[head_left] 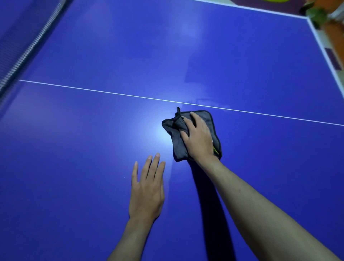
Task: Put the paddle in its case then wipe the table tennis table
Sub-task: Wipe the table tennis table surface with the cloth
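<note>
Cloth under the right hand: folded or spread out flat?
Folded, partly bunched. The cloth shows stacked layers at its near edge and a crumpled left side, where the right hand presses it onto the table.

a green leafy plant (316,15) sits at the upper right of the frame, over orange flooring (335,39). a blurred yellow-green object (275,1) shows at the top edge.
</note>
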Available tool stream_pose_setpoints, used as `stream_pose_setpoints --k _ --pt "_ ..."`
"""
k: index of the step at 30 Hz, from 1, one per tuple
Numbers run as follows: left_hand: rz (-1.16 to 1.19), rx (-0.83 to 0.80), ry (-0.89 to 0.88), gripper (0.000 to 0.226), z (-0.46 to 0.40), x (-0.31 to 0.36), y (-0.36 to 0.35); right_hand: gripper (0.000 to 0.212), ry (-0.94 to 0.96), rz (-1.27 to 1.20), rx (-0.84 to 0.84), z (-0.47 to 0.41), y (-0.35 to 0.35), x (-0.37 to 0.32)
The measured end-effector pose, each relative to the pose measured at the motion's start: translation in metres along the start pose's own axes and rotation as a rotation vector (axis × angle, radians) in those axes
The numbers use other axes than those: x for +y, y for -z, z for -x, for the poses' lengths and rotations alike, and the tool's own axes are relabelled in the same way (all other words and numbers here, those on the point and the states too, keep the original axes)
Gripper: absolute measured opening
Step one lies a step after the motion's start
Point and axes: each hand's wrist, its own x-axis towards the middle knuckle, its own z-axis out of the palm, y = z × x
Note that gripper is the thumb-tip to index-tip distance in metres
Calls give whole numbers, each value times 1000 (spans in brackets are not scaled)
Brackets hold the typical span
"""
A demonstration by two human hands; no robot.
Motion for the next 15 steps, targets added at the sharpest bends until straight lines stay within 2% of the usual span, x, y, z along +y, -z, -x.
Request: stream_pose_setpoints --k 6,10,15 --pt "20 16 8 53 -3 2 1 42 -20 -19 -8 -40 4 -8" --pt "142 55 -1 53 -4 3 8 42 -23 -13 5 -42 5 -4" --pt "221 120 -19 45 -4 5 17 44 -105 -13 46 -30 26 40"
